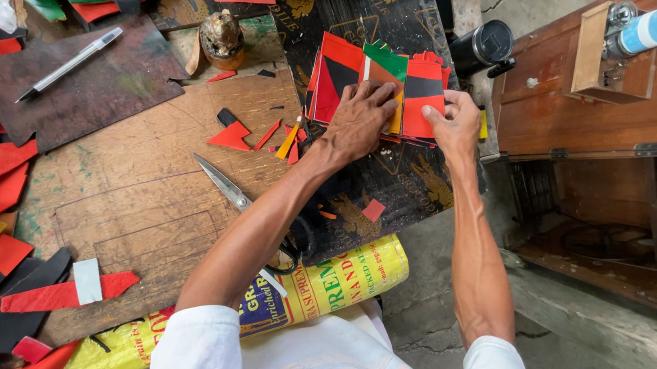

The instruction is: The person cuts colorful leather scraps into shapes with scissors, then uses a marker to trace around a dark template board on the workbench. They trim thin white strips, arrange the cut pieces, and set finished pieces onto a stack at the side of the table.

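Nearby, scissors point(224, 184), pen point(69, 65), scraps point(230, 135), hands point(360, 119) on patch stack point(378, 89)

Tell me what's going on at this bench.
A person leans over a wooden work board. Both hands rest on a stack of red, black, green and yellow cut pieces: the left hand presses flat on it, the right hand grips its right edge. Scissors lie on the board beside loose offcuts. A pen lies on a dark sheet.
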Demonstrator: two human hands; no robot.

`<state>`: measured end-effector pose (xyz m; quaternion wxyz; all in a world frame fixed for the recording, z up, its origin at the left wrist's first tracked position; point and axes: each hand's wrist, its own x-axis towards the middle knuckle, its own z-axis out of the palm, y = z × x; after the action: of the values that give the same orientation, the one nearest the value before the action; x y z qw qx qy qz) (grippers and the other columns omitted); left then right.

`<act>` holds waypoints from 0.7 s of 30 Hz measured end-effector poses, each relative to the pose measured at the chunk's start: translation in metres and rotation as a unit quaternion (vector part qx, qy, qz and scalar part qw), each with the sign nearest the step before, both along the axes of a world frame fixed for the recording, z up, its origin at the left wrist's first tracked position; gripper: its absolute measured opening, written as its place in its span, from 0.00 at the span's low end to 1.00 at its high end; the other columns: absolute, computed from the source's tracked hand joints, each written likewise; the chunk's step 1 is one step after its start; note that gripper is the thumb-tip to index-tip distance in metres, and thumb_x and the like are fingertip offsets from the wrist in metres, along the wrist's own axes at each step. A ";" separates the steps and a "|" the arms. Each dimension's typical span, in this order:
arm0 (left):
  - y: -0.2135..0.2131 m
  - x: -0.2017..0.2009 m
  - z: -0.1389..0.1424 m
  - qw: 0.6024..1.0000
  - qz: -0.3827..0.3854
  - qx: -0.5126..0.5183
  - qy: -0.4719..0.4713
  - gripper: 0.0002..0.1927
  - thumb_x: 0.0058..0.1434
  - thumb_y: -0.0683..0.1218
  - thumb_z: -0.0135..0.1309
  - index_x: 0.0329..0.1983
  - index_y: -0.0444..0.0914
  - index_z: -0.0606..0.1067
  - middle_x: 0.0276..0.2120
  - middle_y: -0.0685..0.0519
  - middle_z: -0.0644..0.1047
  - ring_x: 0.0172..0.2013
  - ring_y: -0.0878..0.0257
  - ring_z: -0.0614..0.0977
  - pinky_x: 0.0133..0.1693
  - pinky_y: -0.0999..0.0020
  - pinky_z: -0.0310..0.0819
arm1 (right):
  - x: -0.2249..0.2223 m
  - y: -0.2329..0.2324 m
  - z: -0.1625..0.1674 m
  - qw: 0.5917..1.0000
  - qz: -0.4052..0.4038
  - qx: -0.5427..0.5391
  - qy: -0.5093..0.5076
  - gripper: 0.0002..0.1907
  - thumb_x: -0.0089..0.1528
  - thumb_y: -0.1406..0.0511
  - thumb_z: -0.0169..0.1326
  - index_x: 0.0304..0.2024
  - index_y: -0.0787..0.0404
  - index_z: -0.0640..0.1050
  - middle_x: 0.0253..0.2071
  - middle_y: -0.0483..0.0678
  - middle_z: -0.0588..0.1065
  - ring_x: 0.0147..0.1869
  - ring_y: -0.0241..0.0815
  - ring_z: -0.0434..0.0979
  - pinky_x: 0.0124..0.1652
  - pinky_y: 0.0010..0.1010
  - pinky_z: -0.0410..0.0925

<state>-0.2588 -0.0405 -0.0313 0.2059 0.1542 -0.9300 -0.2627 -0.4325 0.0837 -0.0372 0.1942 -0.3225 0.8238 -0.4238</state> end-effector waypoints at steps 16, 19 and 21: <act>-0.034 0.145 0.001 0.933 0.232 0.256 0.100 0.21 0.65 0.37 0.52 0.62 0.34 0.74 0.59 0.41 0.75 0.57 0.50 0.80 0.56 0.63 0.78 | 0.029 0.034 0.003 0.935 0.105 -0.011 0.337 0.20 0.72 0.60 0.53 0.63 0.62 0.74 0.63 0.57 0.69 0.68 0.58 0.66 0.66 0.51 0.58; -0.028 0.106 -0.004 0.957 0.174 0.209 0.100 0.28 0.64 0.40 0.57 0.66 0.28 0.67 0.67 0.32 0.64 0.66 0.40 0.67 0.63 0.54 0.65 | 0.036 0.021 -0.005 0.935 0.122 0.032 0.331 0.26 0.72 0.54 0.49 0.69 0.57 0.71 0.73 0.62 0.60 0.75 0.66 0.56 0.68 0.56 0.50; -0.028 0.083 -0.005 0.965 0.156 0.194 0.084 0.32 0.65 0.42 0.59 0.69 0.26 0.62 0.70 0.30 0.57 0.69 0.37 0.60 0.67 0.52 0.57 | 0.036 0.011 -0.009 0.929 0.121 0.078 0.340 0.29 0.71 0.51 0.49 0.72 0.55 0.69 0.75 0.64 0.54 0.77 0.71 0.50 0.67 0.62 0.47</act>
<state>-0.1763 -0.0683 -0.0366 0.2882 0.3114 -0.8049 -0.4148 -0.3967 0.0945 -0.0466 -0.0234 -0.5284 0.8257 -0.1963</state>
